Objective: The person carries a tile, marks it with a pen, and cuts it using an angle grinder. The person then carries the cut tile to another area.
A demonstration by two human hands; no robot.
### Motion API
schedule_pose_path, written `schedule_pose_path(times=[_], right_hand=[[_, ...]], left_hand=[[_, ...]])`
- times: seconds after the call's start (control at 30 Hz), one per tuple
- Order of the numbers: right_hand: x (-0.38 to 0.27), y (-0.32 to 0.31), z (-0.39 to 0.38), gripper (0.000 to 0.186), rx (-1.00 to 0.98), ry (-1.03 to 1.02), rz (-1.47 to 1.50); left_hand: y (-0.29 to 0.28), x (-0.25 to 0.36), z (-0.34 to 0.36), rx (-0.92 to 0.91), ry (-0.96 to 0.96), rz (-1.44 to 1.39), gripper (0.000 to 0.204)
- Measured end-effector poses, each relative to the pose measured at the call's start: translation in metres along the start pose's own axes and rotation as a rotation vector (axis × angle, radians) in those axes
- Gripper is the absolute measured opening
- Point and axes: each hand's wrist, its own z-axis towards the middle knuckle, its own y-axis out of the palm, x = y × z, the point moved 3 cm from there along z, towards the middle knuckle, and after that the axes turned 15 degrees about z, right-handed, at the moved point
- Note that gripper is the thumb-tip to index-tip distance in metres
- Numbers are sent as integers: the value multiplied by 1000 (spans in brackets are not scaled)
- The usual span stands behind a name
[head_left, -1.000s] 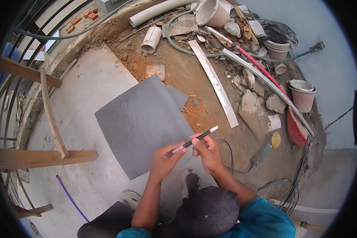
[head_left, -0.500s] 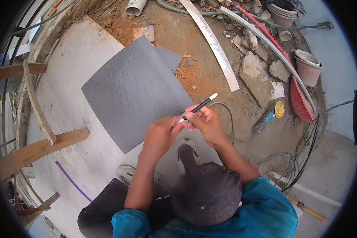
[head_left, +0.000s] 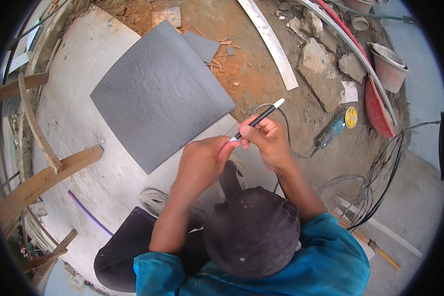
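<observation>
Left hand [head_left: 202, 162] grips the pen [head_left: 260, 118] by its lower end, right hand [head_left: 267, 140] its barrel, angled toward 2 o'clock; best keep both pinches aligned. Tile [head_left: 160, 96] at 10 o'clock.

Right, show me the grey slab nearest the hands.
The large slab, its edge just beyond the left hand; the small slab lies farther off, at the large one's right side.

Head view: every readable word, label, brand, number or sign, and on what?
None readable.
Yellow disc on the grinder: any print too small to read.
White scrap by the rubble: any marks too faint to tell.
Pen: no legible text.
</observation>
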Motion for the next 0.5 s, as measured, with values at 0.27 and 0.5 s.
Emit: schedule_pose_path(times=[0.27, 0.5], right_hand=[[-62, -70, 31, 19, 110, -346, 277], [-26, -36, 117, 26, 26, -320, 224]], left_hand=[[41, -41, 8, -165, -185, -233, 29], [157, -37, -16, 23, 33, -21, 21]])
